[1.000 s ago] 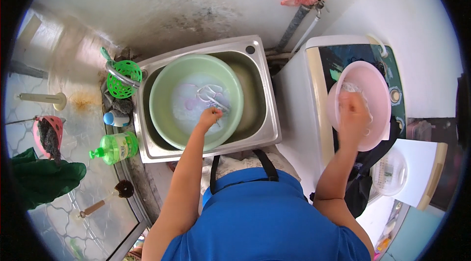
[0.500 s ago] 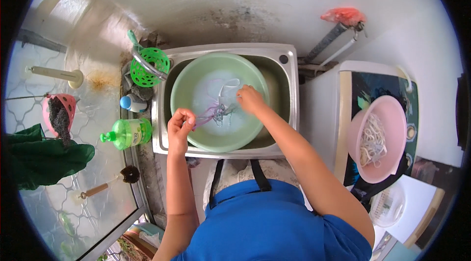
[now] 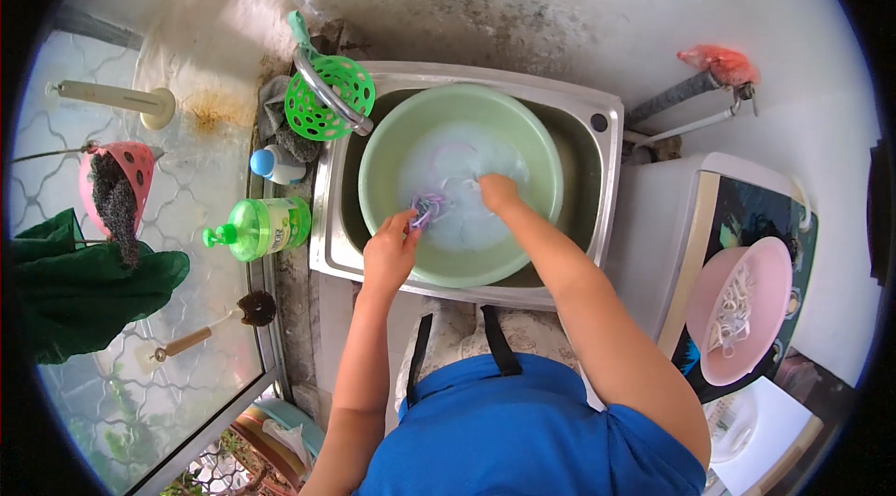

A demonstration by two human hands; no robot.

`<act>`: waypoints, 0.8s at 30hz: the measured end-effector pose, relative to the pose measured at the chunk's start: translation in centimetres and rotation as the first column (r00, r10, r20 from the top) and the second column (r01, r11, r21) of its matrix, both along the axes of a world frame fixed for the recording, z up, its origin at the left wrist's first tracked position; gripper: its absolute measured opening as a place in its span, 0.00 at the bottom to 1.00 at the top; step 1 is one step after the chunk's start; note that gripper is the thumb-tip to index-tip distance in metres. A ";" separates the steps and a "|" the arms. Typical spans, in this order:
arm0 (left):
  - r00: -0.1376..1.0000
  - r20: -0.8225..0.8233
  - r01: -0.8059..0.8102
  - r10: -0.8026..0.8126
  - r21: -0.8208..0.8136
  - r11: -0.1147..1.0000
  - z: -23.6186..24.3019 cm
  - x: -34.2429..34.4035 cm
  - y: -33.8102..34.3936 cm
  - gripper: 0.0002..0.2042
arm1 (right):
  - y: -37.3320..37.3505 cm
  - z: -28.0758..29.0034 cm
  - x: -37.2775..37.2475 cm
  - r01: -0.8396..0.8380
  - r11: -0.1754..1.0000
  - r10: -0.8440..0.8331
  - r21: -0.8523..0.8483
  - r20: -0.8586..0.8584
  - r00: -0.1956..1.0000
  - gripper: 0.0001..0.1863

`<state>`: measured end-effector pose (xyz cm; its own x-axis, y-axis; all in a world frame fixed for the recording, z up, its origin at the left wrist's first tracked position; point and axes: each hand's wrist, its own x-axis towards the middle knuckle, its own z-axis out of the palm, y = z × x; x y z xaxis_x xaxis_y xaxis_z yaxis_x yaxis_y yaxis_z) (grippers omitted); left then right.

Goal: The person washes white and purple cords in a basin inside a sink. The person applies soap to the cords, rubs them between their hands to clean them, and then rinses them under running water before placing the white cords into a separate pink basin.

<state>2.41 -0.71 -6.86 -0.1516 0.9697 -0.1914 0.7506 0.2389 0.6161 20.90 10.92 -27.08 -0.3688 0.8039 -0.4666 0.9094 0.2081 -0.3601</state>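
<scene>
A light green basin [image 3: 373, 146] of cloudy, soapy water [image 3: 457, 225] sits in the steel sink. At its near left rim, my left hand [image 3: 390, 251] is closed on a small bunch of purple cords [image 3: 427, 209], its fingertips over the water. My right hand [image 3: 497, 193] reaches into the basin from the right, fingers closed at the water's surface. A thin white cord [image 3: 457, 184] runs to its fingertips, which are partly hidden. A faint purple loop [image 3: 452, 158] shows under the water farther back.
Left of the sink [image 3: 611, 155] stand a green pump bottle [image 3: 269, 227], a white bottle with blue cap [image 3: 276, 164] and a green perforated basket [image 3: 322, 104] beside the curved faucet [image 3: 331, 90]. On the right, a pink basin [image 3: 784, 286] holds white cords [image 3: 733, 309] atop a white appliance [image 3: 658, 225].
The view has turned, so the sink appears farther right. The purple cords are now bunched close at my left fingertips, and the white loop by my right hand lies lower in the water.
</scene>
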 end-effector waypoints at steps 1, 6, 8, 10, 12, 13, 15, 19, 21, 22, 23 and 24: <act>1.000 -0.005 -0.013 0.013 -0.013 1.000 -0.9 -0.3 -0.2 0.14 | 0.0 1.0 0.0 -0.003 1.000 0.003 0.000 0.005 1.000 0.08; 0.990 0.122 -0.085 0.076 0.072 0.994 -1.0 -0.9 -0.5 0.10 | 0.2 12.7 0.2 0.219 0.973 -0.207 -0.067 -0.669 0.714 0.09; 0.964 0.258 -0.099 0.071 0.097 0.990 1.2 -0.4 0.4 0.09 | 0.1 15.4 0.7 0.223 0.960 -0.274 -0.167 -0.713 0.645 0.09; 0.887 0.462 -0.168 0.000 0.321 0.932 3.4 0.0 0.9 0.07 | 0.1 15.5 0.9 0.214 0.939 -0.344 -0.269 -0.745 0.572 0.10; 0.894 0.446 -0.152 -0.036 0.378 0.913 3.2 -0.4 1.3 0.08 | 0.5 13.9 0.8 0.282 0.946 -0.316 -0.162 -0.666 0.676 0.12; 0.862 0.507 -0.222 0.003 0.370 0.902 3.0 -0.3 1.7 0.08 | 0.6 11.9 0.8 0.283 0.945 -0.318 -0.164 -0.666 0.675 0.12; 0.844 0.525 -0.276 0.104 0.261 0.925 2.4 -0.3 2.5 0.11 | 0.5 7.0 0.8 0.235 0.945 -0.209 0.230 -0.132 0.969 0.17; 0.991 -0.029 -0.133 0.133 0.024 0.991 -4.8 -1.5 0.9 0.22 | -1.3 4.9 -2.7 0.350 0.924 -0.362 0.155 0.058 0.930 0.31; 0.985 0.027 -0.170 0.172 -0.063 0.983 -9.3 -1.7 -0.9 0.23 | -4.4 4.5 -4.7 0.254 0.937 -0.271 0.242 0.042 0.962 0.31; 0.977 0.084 -0.181 0.194 -0.148 0.972 -10.2 -1.4 -1.2 0.24 | -4.9 3.4 -4.9 0.259 0.936 -0.276 0.239 0.040 0.960 0.31; 0.982 0.083 -0.158 0.171 -0.147 0.977 -10.2 -0.6 -0.9 0.24 | -5.4 1.3 -4.8 0.172 0.968 -0.176 0.184 0.005 0.984 0.27; 0.869 0.348 -0.233 0.352 -0.340 0.911 -10.2 0.0 -0.9 0.25 | -5.7 0.2 -4.8 0.070 0.989 -0.065 0.132 -0.038 0.997 0.24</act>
